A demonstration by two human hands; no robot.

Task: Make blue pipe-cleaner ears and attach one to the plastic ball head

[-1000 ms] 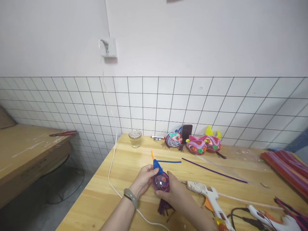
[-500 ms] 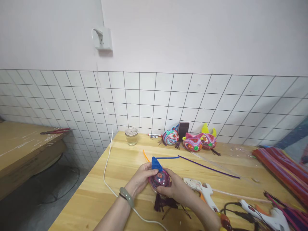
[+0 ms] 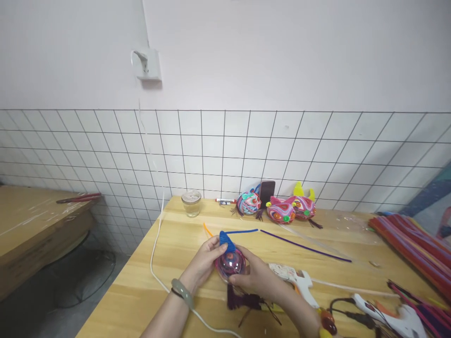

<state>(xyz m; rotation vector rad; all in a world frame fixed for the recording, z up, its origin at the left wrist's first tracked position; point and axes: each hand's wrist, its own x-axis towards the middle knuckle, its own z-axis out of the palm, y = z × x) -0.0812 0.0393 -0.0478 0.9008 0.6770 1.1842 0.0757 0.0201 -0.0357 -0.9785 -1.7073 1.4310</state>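
Note:
A round ornament (image 3: 231, 263) with a clear dome and pink-purple coils sits between my hands above the table. My left hand (image 3: 207, 257) is closed, its thumb pressing the base of a pointed blue chenille piece (image 3: 226, 240) at the ornament's top edge. Whether that piece is fixed on cannot be told. My right hand (image 3: 259, 277) grips the ornament from the right, thumb on its lower front. A blue chenille stem (image 3: 243, 231) stretches rightward behind the blue piece, and an orange stem (image 3: 207, 229) pokes out at its left. Below the ornament lies a dark purple tassel (image 3: 239, 299).
A white glue gun (image 3: 303, 284) lies right of my right hand, another glue gun (image 3: 391, 314) farther right. Finished ornaments (image 3: 282, 210), a phone (image 3: 267, 193) and a glass (image 3: 192, 204) stand along the wall. A purple stem (image 3: 305, 245), stem bundles (image 3: 412, 249) and a white cord (image 3: 152, 258) lie around.
The view has shifted slightly. The blue stem's right end now sits a little apart from the purple stem. Both hands keep their hold, and the ornament's tilt looks nearly unchanged.

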